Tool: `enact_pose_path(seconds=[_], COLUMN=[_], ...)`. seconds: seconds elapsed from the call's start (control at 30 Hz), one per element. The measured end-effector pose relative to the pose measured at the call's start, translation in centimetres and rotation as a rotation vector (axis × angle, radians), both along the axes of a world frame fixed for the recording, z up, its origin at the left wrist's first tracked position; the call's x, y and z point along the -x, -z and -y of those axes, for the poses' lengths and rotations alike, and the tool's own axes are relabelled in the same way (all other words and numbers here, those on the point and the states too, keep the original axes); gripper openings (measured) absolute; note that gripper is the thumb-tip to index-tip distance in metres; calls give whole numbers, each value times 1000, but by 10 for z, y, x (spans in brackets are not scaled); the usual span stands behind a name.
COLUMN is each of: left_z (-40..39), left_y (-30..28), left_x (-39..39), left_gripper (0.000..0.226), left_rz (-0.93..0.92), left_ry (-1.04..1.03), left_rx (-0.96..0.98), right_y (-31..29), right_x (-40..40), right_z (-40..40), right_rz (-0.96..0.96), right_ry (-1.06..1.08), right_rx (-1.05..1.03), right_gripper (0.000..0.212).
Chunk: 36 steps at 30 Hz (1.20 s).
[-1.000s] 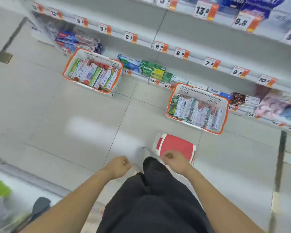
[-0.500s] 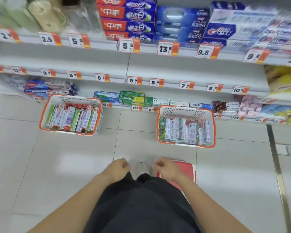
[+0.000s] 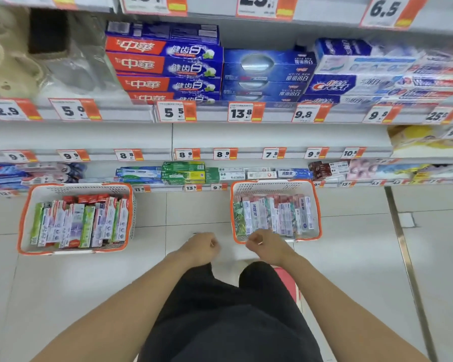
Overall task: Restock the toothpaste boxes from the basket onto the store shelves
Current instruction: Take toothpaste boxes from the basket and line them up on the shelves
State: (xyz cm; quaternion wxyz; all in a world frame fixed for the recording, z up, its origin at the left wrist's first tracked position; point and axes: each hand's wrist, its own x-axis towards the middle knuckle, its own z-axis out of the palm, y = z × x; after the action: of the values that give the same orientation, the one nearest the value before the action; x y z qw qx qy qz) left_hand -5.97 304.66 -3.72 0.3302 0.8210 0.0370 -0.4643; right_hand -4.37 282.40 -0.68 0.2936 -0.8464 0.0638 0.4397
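Note:
Two white baskets with orange rims stand on the floor before the shelves. The left basket (image 3: 24, 220) and the right basket (image 3: 315, 205) are both packed with toothpaste boxes (image 3: 272, 215) standing on edge. My left hand (image 3: 198, 248) and my right hand (image 3: 266, 244) hover in front of my body with fingers curled, holding nothing. My right hand is just over the near rim of the right basket. The middle shelf (image 3: 220, 138) looks bare; the shelf above carries stacked red-and-blue and blue toothpaste boxes (image 3: 168, 66).
The bottom shelf (image 3: 183, 188) holds green, blue and white boxes behind the baskets. A red and white stool (image 3: 289, 283) sits under my right leg. A metal floor strip (image 3: 403, 252) runs on the right. Price tags line every shelf edge.
My view has tilted up and closer to the shelves, showing higher shelves. Both hands have risen slightly toward the right basket, still curled and holding nothing.

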Motion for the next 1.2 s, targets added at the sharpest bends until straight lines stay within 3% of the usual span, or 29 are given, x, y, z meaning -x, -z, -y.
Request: enact_pose_path(seconds=[0.23, 0.47, 0.7, 0.87, 0.97, 1.07, 1.2], left_z=[37, 141, 282, 320, 326, 336, 349], left_y=[13, 74, 223, 355, 429, 477, 502], left_x=[-60, -94, -109, -99, -98, -107, -119], left_gripper=[22, 25, 27, 46, 65, 82, 102], left_rz=[37, 29, -20, 49, 145, 159, 253], left_ry=[47, -41, -195, -221, -240, -195, -144], left_rx=[-12, 1, -35, -156, -255, -344, -488], right_y=[5, 82, 258, 397, 465, 505, 548], right_x=[-47, -67, -100, -113, -129, -151, -148], right_z=[18, 121, 242, 296, 318, 323, 316], right_rz=[60, -54, -105, -31, 59, 176, 95], right_ry=[51, -52, -54, -68, 68, 153, 224], right_rx=[-68, -15, -3, 27, 72, 169, 244], right_gripper=[26, 42, 34, 25, 26, 49, 109])
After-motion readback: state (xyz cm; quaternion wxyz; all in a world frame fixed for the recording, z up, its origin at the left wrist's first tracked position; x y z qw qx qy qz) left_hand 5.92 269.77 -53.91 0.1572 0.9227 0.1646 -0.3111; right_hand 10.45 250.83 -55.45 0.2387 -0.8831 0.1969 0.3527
